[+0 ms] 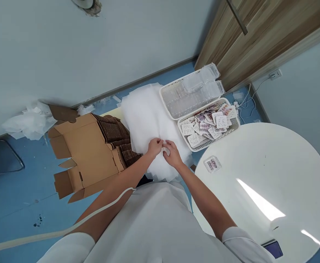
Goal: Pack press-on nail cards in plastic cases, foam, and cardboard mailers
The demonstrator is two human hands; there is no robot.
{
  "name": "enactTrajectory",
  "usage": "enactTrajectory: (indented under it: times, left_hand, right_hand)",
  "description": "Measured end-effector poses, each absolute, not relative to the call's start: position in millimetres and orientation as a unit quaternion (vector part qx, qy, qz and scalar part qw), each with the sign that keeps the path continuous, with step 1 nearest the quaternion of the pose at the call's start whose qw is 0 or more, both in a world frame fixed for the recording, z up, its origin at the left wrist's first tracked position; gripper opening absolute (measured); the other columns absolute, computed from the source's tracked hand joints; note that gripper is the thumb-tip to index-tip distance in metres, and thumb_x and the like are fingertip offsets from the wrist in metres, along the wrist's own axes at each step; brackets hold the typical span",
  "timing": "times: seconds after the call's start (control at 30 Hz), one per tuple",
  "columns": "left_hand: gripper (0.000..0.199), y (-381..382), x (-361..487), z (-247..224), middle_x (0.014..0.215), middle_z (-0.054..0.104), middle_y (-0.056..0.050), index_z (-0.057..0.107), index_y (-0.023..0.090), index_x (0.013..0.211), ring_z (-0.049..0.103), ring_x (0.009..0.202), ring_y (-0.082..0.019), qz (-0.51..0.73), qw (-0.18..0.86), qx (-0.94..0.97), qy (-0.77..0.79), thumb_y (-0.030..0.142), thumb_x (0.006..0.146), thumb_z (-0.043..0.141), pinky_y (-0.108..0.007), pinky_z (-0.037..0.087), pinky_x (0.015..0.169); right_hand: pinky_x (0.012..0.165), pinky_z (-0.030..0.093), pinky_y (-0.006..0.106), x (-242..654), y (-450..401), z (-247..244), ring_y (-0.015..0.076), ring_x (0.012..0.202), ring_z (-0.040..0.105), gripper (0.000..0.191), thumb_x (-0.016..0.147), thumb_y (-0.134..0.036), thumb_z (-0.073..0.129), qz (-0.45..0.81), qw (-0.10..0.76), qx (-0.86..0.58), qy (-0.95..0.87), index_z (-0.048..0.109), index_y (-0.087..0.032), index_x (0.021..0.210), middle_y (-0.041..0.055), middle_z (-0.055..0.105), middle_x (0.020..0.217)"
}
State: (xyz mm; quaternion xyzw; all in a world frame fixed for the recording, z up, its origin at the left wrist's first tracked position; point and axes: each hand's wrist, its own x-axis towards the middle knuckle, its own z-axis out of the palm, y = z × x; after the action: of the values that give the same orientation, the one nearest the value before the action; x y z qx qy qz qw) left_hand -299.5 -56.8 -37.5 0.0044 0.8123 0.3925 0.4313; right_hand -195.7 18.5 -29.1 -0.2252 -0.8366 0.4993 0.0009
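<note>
A stack of thin white packing sheets (149, 113) lies in front of me, soft and slightly translucent, with uneven edges. Over its near part, my left hand (155, 147) has its fingers pinched together on what looks like the top sheet. My right hand (173, 154) is close beside it, fingertips near the same spot, with a gap between thumb and forefinger. Beyond the right hand, a white basket (181, 140) holds printed cards with small coloured pieces. Behind that, another white basket (165, 100) contains clear plastic boxes.
Flattened brown cardboard boxes (91, 146) are stacked at the left. On the round white table (285, 157) are a small clear case (212, 164) and a phone (274, 249). A white cord (94, 212) crosses my left arm. Crumpled white wrapping (31, 120) lies by the wall.
</note>
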Motion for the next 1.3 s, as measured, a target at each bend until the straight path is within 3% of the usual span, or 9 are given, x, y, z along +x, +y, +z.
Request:
enactTrajectory:
  times: [0.07, 0.17, 0.27, 0.37, 0.53, 0.77, 1.03, 1.13, 1.3]
  left_hand:
    - [0.019, -57.3, -300.9, -35.0, 0.074, 0.061, -0.004, 0.056, 0.017, 0.072, 0.059, 0.071, -0.016, 0.412, 0.433, -0.001, 0.802, 0.033, 0.076, 0.046, -0.027, 0.043, 0.062]
    - [0.02, -59.8, -301.6, -29.3, 0.069, 0.06, -0.003, 0.056, 0.017, 0.07, 0.06, 0.068, -0.016, 0.428, 0.43, -0.003, 0.795, 0.034, 0.076, 0.047, -0.025, 0.042, 0.058]
    - [0.021, -63.2, -301.3, -24.1, 0.07, 0.06, -0.003, 0.056, 0.016, 0.071, 0.061, 0.07, -0.016, 0.437, 0.419, 0.004, 0.796, 0.034, 0.077, 0.048, -0.024, 0.04, 0.058]
    - [0.024, -67.8, -298.8, -18.5, 0.086, 0.062, -0.006, 0.056, 0.016, 0.09, 0.062, 0.073, -0.016, 0.459, 0.413, 0.006, 0.787, 0.036, 0.079, 0.047, -0.025, 0.042, 0.061]
    - [0.064, -86.9, -286.0, -3.2, 0.121, 0.049, -0.015, 0.026, 0.02, 0.13, 0.06, 0.087, -0.018, 0.451, 0.433, 0.03, 0.779, 0.042, 0.076, 0.053, -0.027, 0.043, 0.07]
    - [0.071, -134.0, -267.6, 4.7, 0.13, 0.039, -0.018, 0.021, 0.019, 0.133, 0.052, 0.105, -0.022, 0.454, 0.459, 0.122, 0.754, 0.04, 0.075, 0.056, -0.031, 0.044, 0.079]
    - [0.076, -116.3, -233.4, 2.6, 0.143, 0.018, -0.015, 0.022, 0.022, 0.133, 0.034, 0.124, -0.028, 0.428, 0.468, 0.198, 0.748, 0.047, 0.071, 0.058, -0.037, 0.038, 0.092]
    - [0.072, -97.7, -206.7, 11.5, 0.136, 0.033, -0.015, 0.025, 0.022, 0.131, 0.043, 0.117, -0.025, 0.454, 0.509, 0.225, 0.696, 0.048, 0.071, 0.057, -0.034, 0.043, 0.085]
    - [0.051, -79.2, -159.5, 22.8, 0.095, 0.061, -0.008, 0.041, 0.018, 0.118, 0.06, 0.08, -0.016, 0.485, 0.56, 0.309, 0.597, 0.033, 0.072, 0.057, -0.029, 0.046, 0.07]
  right_hand:
    - [0.097, 0.034, 0.038, -196.0, 21.4, -28.6, 0.0212, 0.118, 0.037, 0.049, 0.071, -0.02, 0.053, 0.504, 0.037, -0.272, -0.819, 0.042, -0.02, 0.119, 0.0099, 0.039, 0.127]
    - [0.087, 0.041, 0.037, -200.6, 24.0, -27.4, 0.0209, 0.104, 0.048, 0.059, 0.07, -0.028, 0.057, 0.512, 0.056, -0.33, -0.791, 0.033, -0.019, 0.124, 0.0122, 0.041, 0.124]
    - [0.073, 0.045, 0.034, -205.6, 25.2, -22.6, 0.0165, 0.076, 0.054, 0.043, 0.073, -0.028, 0.052, 0.492, 0.041, -0.362, -0.79, 0.041, -0.019, 0.113, 0.0098, 0.051, 0.111]
    - [0.069, 0.044, 0.032, -204.7, 25.0, -13.2, 0.0149, 0.066, 0.053, 0.022, 0.076, -0.022, 0.042, 0.46, 0.032, -0.346, -0.817, 0.05, -0.019, 0.097, 0.0045, 0.058, 0.093]
    - [0.072, 0.044, 0.03, -186.1, 22.0, 4.6, 0.0169, 0.078, 0.057, 0.025, 0.078, -0.016, 0.034, 0.417, 0.07, -0.341, -0.84, 0.056, -0.019, 0.089, 0.0045, 0.062, 0.087]
    - [0.088, 0.044, 0.037, -143.2, -3.2, 34.5, 0.019, 0.108, 0.052, 0.043, 0.079, -0.011, 0.033, 0.314, 0.126, -0.355, -0.871, 0.052, -0.022, 0.116, 0.0059, 0.052, 0.123]
    - [0.089, 0.047, 0.037, -62.5, -52.8, 87.7, 0.0179, 0.114, 0.048, 0.044, 0.084, -0.016, 0.033, 0.271, 0.254, -0.414, -0.831, 0.045, -0.026, 0.125, 0.0035, 0.048, 0.128]
    - [0.083, 0.049, 0.036, -23.7, -66.9, 102.8, 0.0185, 0.105, 0.054, 0.042, 0.084, -0.019, 0.035, 0.263, 0.307, -0.466, -0.787, 0.045, -0.024, 0.124, 0.0058, 0.047, 0.128]
    - [0.074, 0.051, 0.035, 42.4, -84.1, 102.1, 0.0149, 0.078, 0.061, 0.039, 0.082, -0.023, 0.039, 0.26, 0.377, -0.576, -0.677, 0.047, -0.022, 0.12, 0.0101, 0.046, 0.128]
